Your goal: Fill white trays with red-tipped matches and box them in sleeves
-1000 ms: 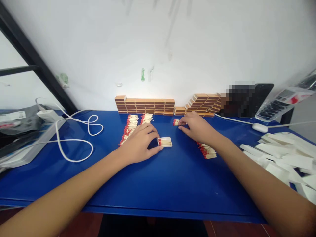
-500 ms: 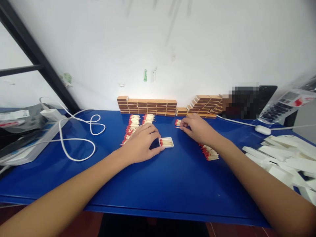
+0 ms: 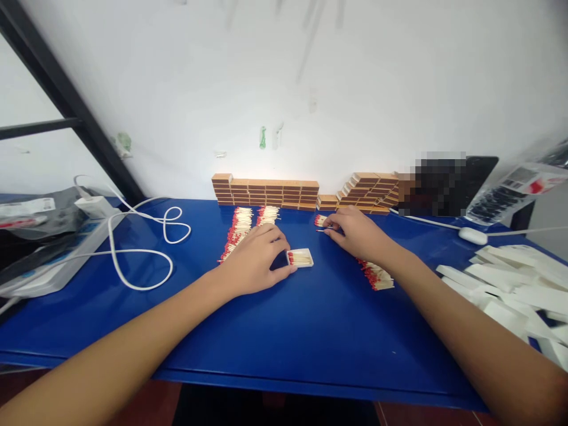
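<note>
A small white matchbox tray (image 3: 310, 262) holding several red-headed matches (image 3: 299, 258) lies on the blue table. My left hand (image 3: 257, 257) grips its left end, thumb at the near corner and curled fingers on the far side. Farther back on the right, my right hand (image 3: 355, 231) pinches a single match (image 3: 320, 230), its head pointing left, beside a small pile of matches (image 3: 319, 220). Another match pile (image 3: 377, 276) lies partly under my right wrist. Two long rows of matches, one left (image 3: 241, 222) and one right (image 3: 267, 215), extend behind my left hand, which hides part of them.
Stacked matchboxes (image 3: 266, 192) line the wall, with a stepped stack (image 3: 368, 188) farther right. Loose white trays (image 3: 510, 284) are heaped at the right. White cables (image 3: 137, 288) and a power strip (image 3: 57, 278) lie left. A plastic bottle (image 3: 506, 195) and white adapter (image 3: 473, 236) are back right.
Both hands stay nearly in place. The match at my right fingertips shows slightly more apart from the small pile. The whole view has shifted a little.
</note>
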`<move>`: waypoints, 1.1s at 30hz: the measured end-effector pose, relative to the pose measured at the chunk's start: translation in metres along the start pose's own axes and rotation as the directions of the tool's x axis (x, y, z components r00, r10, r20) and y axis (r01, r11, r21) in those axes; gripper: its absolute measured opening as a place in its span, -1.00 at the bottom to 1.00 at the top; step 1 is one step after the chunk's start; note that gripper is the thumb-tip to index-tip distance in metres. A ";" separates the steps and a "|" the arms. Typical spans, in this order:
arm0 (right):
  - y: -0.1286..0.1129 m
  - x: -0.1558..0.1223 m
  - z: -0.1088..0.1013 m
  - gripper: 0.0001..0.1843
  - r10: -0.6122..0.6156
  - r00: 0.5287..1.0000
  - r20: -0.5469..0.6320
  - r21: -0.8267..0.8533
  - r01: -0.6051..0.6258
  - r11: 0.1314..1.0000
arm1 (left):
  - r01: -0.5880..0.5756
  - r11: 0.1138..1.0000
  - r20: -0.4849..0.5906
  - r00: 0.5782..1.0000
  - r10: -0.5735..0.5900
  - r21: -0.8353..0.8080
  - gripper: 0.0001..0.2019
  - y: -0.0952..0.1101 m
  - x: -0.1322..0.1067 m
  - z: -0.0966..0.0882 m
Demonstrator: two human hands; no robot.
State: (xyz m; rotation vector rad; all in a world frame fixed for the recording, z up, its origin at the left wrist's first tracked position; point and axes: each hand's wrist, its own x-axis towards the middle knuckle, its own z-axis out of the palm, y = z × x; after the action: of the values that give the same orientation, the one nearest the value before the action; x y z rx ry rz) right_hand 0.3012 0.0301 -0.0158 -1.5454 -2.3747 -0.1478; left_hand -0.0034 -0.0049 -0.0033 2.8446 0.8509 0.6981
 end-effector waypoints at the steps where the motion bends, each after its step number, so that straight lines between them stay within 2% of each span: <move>1: 0.000 0.000 0.000 -0.81 -0.001 1.000 0.006 0.000 0.001 1.000 | -0.002 1.000 0.002 1.000 0.002 0.000 -0.76 0.000 0.000 0.000; 8: -0.004 0.004 -0.002 -0.84 0.011 0.999 0.030 0.084 -0.013 0.996 | -0.007 1.000 0.004 1.000 0.007 -0.003 -0.76 0.001 0.000 0.000; 15: -0.008 0.003 -0.005 -0.83 0.003 0.999 0.045 0.100 -0.007 0.995 | 0.002 1.000 0.004 1.000 -0.002 -0.004 -0.75 0.000 0.000 0.000; 18: -0.020 0.000 -0.012 -0.82 -0.035 0.999 0.009 0.160 0.033 0.987 | 0.020 1.000 0.015 1.000 -0.020 -0.003 -0.76 0.000 0.001 -0.001; 22: -0.051 -0.007 -0.021 -0.82 -0.125 0.991 -0.045 0.295 0.133 0.946 | 0.044 0.999 0.014 0.999 -0.044 0.020 -0.75 -0.001 0.001 -0.002; 27: -0.081 -0.017 -0.018 -0.84 -0.221 0.974 -0.053 0.337 0.226 0.914 | 0.044 0.999 0.015 0.999 -0.045 0.031 -0.78 -0.001 0.001 -0.001; 30: -0.086 -0.019 -0.016 -0.82 -0.254 0.966 -0.046 0.320 0.255 0.912 | 0.030 0.999 0.004 1.000 -0.031 0.034 -0.76 -0.001 0.001 0.000; 33: -0.080 -0.016 -0.019 -0.83 -0.252 0.967 -0.031 0.318 0.248 0.915 | 0.026 0.999 0.008 1.000 -0.026 0.026 -0.75 -0.002 0.001 0.000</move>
State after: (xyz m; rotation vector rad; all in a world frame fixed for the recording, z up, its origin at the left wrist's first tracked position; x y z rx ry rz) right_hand 0.2386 -0.0224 0.0039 -1.0950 -2.4484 0.1845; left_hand -0.0034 -0.0029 -0.0033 2.8518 0.9007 0.6763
